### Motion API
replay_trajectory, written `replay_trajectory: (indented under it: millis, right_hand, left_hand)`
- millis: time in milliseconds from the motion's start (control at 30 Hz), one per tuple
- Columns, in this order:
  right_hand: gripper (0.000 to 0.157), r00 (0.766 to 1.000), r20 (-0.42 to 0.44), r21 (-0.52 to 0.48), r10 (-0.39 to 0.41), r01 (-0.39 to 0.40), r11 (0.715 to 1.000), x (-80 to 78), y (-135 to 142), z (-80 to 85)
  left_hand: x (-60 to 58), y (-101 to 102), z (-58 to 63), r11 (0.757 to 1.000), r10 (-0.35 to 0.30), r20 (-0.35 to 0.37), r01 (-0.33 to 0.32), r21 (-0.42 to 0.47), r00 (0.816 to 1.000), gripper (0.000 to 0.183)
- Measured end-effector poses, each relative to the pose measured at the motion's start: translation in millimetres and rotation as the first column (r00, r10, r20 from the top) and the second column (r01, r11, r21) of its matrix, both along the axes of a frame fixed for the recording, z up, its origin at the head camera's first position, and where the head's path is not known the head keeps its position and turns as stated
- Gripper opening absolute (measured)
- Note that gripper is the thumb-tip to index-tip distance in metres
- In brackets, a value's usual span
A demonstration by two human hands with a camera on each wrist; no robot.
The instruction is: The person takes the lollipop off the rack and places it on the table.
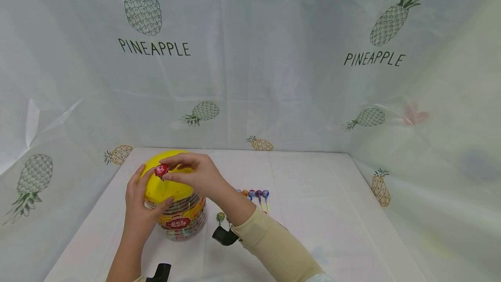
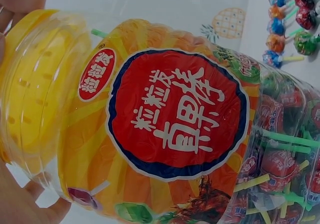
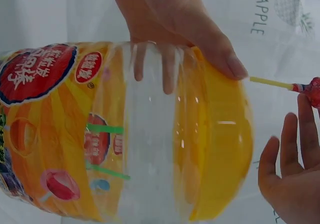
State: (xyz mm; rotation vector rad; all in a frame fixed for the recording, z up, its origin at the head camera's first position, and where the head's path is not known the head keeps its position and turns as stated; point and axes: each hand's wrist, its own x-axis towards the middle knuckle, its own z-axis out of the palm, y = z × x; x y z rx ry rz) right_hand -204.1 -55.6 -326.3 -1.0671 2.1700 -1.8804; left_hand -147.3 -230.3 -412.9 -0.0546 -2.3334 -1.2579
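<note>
A clear plastic jar (image 1: 182, 225) with an orange label and a yellow domed lid (image 1: 174, 188) stands upright at the left of the table. My left hand (image 1: 141, 206) grips it around the lid and neck, thumb on the near side. Above the lid, my right hand (image 1: 201, 175) pinches a red-wrapped lollipop (image 1: 161, 170) by its head. In the right wrist view the lollipop's yellow stick (image 3: 270, 82) points at the lid's top, its end beside the left thumb. Several wrapped lollipops (image 2: 272, 169) fill the jar's lower part; its upper part holds few.
Several loose lollipops (image 1: 258, 193) lie in rows on the white table (image 1: 313, 195), right of the jar and partly behind the right forearm. A green-wrapped lollipop (image 1: 221, 216) is nearer. A pineapple-print curtain (image 1: 274, 55) encloses the back and sides.
</note>
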Motion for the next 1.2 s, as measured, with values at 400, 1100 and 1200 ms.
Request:
replay_trajectory:
  millis: [400, 1100, 1200]
  right_hand:
    - [0.027, 0.988, 0.152, -0.176, 0.007, 0.020, 0.984, -9.9, 38, -0.6]
    - [0.031, 0.971, 0.231, -0.225, -0.067, 0.120, 0.967, -34.2, 119, -48.9]
    - [0.032, 0.964, 0.249, -0.208, -0.093, 0.147, 0.967, -35.3, 130, -56.6]
  left_hand:
    - [-1.8, 1, -2.8, 1.000, -0.002, -0.031, 0.003, 0.008, 1.000, 0.082]
    - [-3.3, 2, -4.9, 1.000, 0.005, -0.027, -0.004, 0.026, 1.000, 0.083]
    - [-3.1, 2, -3.9, 1.000, 0.004, -0.026, -0.003, 0.026, 1.000, 0.083]
